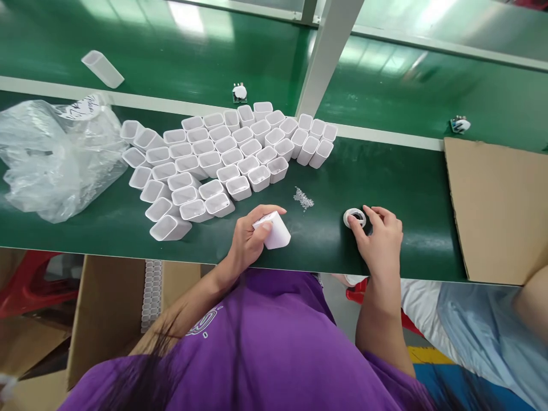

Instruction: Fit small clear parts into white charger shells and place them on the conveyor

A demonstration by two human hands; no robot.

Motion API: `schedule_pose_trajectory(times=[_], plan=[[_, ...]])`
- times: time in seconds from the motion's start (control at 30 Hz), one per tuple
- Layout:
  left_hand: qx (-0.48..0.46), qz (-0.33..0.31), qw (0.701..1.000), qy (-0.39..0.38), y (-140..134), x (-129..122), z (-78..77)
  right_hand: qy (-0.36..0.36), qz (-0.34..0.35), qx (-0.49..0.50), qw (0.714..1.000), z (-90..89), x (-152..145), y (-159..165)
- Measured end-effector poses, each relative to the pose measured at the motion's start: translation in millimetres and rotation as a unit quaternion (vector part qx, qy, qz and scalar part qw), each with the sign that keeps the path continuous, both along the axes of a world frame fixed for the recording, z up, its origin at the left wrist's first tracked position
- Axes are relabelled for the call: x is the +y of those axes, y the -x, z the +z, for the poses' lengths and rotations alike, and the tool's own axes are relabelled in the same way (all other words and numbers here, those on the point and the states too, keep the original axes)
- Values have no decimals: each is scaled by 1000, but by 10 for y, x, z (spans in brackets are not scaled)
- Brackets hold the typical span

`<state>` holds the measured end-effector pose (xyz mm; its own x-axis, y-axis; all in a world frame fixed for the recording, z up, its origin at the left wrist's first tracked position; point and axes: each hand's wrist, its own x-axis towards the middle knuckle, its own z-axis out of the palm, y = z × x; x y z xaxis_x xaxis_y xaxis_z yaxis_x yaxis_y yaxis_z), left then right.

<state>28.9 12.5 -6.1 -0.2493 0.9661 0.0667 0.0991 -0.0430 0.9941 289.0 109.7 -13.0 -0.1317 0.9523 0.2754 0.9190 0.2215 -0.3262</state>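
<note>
My left hand (250, 237) is closed round a white plastic case (277, 231), thumb and fingers on its upper end, just over the front part of the bench. Farther right, my right hand (377, 234) pinches a small white ring with a dark middle (347, 215), which looks like a small roll; the thumb reaches over its near side. Between the hands and a little beyond them lies a small pile of clear bits (303, 198). Many similar white cases (220, 204) stand packed together with open tops to the left.
A clear plastic bag (64, 154) lies at the left. Cardboard (500, 211) covers the right end of the green bench (385, 171). A post (327, 57) rises behind. Small circuit boards (240, 93) and one lone case (103, 68) lie beyond the white strip. Another person sits at right.
</note>
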Motion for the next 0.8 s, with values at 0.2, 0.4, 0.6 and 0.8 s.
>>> schedule_pose_trajectory(times=[0.2,0.4,0.6,0.8], plan=[[4,-4,1000,2,2,16,6,66,-2,101,993,21,-94,56],[45,-16,999,9,0,18,3,118,110,258,953,165,-275,497],[77,-20,996,28,3,20,22,115,218,382,891,292,-500,1047],[108,-16,994,31,3,42,50,13,251,309,917,254,-492,1160]])
